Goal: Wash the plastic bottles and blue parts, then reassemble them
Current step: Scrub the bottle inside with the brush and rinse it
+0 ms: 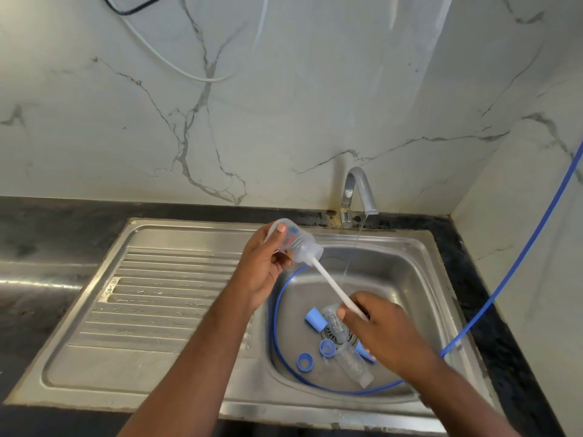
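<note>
My left hand [263,263] grips a clear plastic bottle [299,244] with coloured markings, held above the sink's left rim with its mouth toward the basin. A white brush handle [331,287] runs out of the bottle's mouth down to my right hand [385,332], which grips its lower end. In the basin below lie two more clear bottles [355,364] [333,320], a blue cap [316,319], a blue ring [327,347] and another blue ring [305,362]. Something blue [362,351] shows under my right hand, mostly hidden.
A thin stream of water runs from the chrome tap [358,193] into the steel sink [407,263]. A blue hose [511,269] comes down the right wall and loops round the basin floor. The ribbed drainboard [164,294] lies to the left, dark counter around.
</note>
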